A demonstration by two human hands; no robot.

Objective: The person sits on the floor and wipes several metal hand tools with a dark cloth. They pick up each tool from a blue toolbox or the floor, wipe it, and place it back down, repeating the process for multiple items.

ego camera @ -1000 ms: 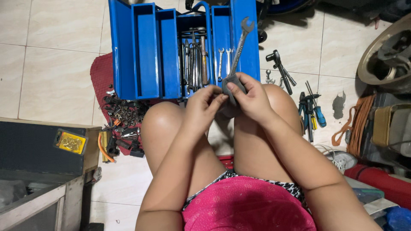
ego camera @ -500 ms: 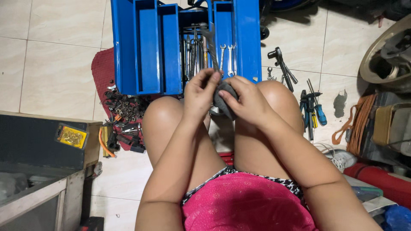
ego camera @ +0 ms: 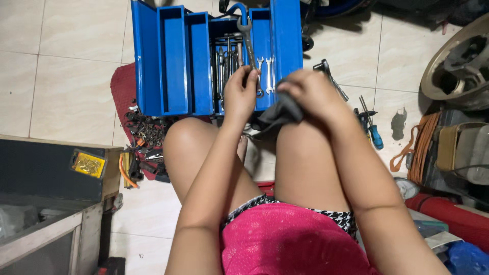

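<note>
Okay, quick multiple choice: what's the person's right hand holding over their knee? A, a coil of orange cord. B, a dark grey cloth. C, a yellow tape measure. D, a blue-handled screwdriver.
B: the right hand is bunched around a dark grey cloth above the knee, while the left hand holds a long metal wrench in front of the open blue toolbox.
</note>
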